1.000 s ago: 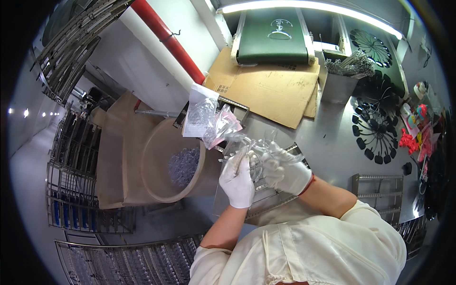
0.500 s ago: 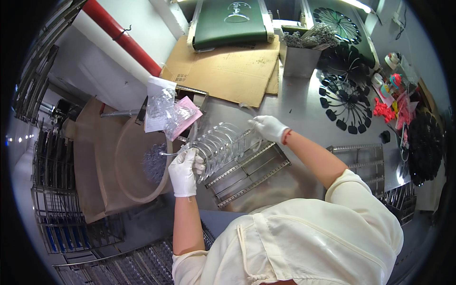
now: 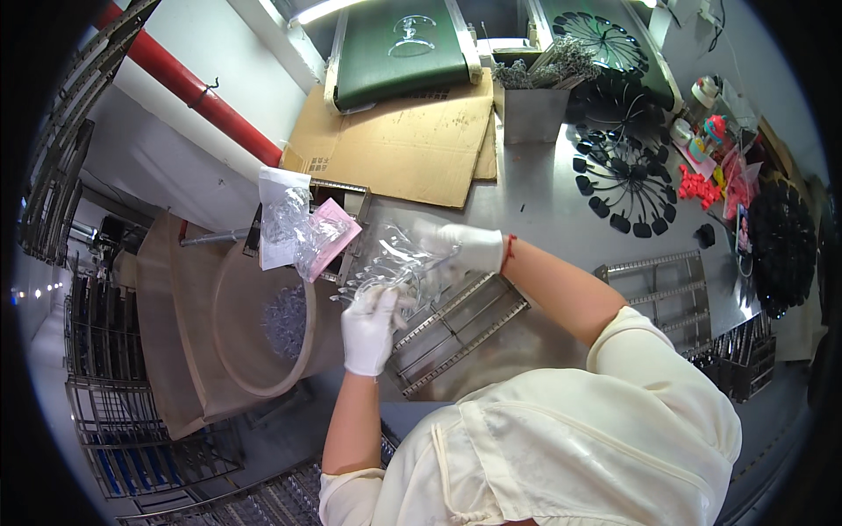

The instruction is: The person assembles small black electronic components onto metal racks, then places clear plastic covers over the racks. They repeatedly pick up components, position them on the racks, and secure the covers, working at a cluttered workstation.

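Observation:
My left hand [image 3: 368,330], in a white glove, is closed on the near end of a cluster of clear curved plastic pieces [image 3: 396,259]. Thumb and fingers press together there. At the cluster's right side is my right hand [image 3: 478,248], gloved too, with a red band at the wrist. Its fingers are smeared by motion and partly lost among the shiny pieces, so its grip does not show. Below the hands lies a metal slotted rack [image 3: 460,329], tilted on the steel table [image 3: 509,364].
Left stands a round bin [image 3: 309,351] holding clear scraps [image 3: 286,323]. Behind the hands are a pink paper [image 3: 336,230], cardboard sheets [image 3: 395,149] and a green conveyor [image 3: 399,74]. Fans of black parts [image 3: 624,180] and another rack [image 3: 658,294] lie right.
The clear pieces went from a spread, even row to a tighter, jumbled bunch. My hands have drawn closer together. The whole view has shifted slightly.

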### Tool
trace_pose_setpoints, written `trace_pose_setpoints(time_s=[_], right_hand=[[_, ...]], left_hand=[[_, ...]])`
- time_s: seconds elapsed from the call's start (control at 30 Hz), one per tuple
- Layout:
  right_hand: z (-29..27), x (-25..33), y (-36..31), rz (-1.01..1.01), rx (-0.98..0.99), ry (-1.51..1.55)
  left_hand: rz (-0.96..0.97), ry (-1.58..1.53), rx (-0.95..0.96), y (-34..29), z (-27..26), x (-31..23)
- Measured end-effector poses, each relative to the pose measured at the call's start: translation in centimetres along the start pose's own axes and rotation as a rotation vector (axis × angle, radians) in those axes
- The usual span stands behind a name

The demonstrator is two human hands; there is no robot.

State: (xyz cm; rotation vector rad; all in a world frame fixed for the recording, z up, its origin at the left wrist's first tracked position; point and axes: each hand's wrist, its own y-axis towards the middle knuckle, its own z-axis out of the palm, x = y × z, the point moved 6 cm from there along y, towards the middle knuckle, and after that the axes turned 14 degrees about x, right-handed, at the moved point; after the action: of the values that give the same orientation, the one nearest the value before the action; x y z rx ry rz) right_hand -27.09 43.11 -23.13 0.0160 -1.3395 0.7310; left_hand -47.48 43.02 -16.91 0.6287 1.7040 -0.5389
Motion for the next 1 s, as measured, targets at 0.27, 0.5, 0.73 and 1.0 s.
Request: trace_pose_setpoints(time_s=[0.27,0.5,0.73,1.0], right_hand=[[-4.6,-1.3,-3.3,-0.171,-0.536,-0.327],[-6.7,-3.5,0.4,0.194,-0.518,-0.903],[-5.7,-1.6,1.5,0.263,-0.485,-1.04],[-5.2,-2.4,1.9,0.247,-0.459,-1.104]], left_hand=[[0.368,-1.148,-0.555,0.7,-12.9,-1.5],[0.34,-0.591,-0.598,1.3,-16.9,-1.3],[0.12,0.155,-0.278,9.4,-6.4,-0.5],[0.192,0.54,-0.008,13.7,0.0,2.5]])
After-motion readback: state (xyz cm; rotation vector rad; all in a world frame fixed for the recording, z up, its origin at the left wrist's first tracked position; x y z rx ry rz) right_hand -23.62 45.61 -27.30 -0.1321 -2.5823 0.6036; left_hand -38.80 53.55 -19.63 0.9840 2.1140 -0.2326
